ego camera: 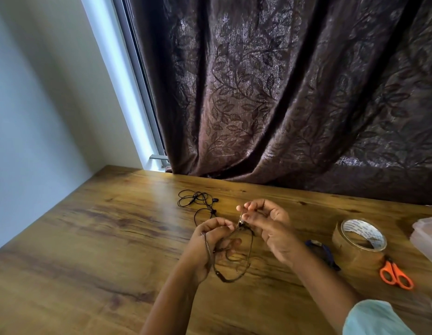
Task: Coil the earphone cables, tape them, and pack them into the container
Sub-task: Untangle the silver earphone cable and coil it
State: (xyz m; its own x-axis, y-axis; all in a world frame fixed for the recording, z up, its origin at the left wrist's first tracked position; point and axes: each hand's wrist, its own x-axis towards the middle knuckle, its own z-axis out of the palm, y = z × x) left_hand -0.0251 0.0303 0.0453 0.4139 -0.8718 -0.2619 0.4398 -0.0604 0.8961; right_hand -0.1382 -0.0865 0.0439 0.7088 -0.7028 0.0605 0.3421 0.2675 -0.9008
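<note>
Two hands meet over the middle of the wooden table [89,250], and from my remote seat I watch them work one brown earphone cable [251,247]. I see the left hand [210,247] with its fingers curled inward; several turns of the cable run round the back of it, and its fingertips pinch the strand just below the right hand. The right hand [270,226] is raised a little higher, thumb and forefinger pressed together on the cable's thin end, where a small shiny part shows; I cannot tell whether that part is a plug or an earbud. Its other fingers are loosely bent. Below the hands the cable hangs in a slack loop whose lowest part appears to reach the tabletop.

Toward the far edge I see a second set, the black earphones [198,201], lying in a loose tangle, well apart from the left hand. Near the right edge stands a roll of brown tape [357,240], lying flat with its hole upward. Orange-handled scissors [395,274] lie just beside it on the near side, their tips touching or almost touching the roll. At the right edge itself a clear plastic container [427,235] is cut off by the frame. A dark blue item [326,255] lies between the right forearm and the tape, partly hidden by the arm; I cannot tell what it is. A pale sleeve [374,317] covers the right upper arm, and a brown leaf-patterned curtain [282,93] hangs behind the far edge.
</note>
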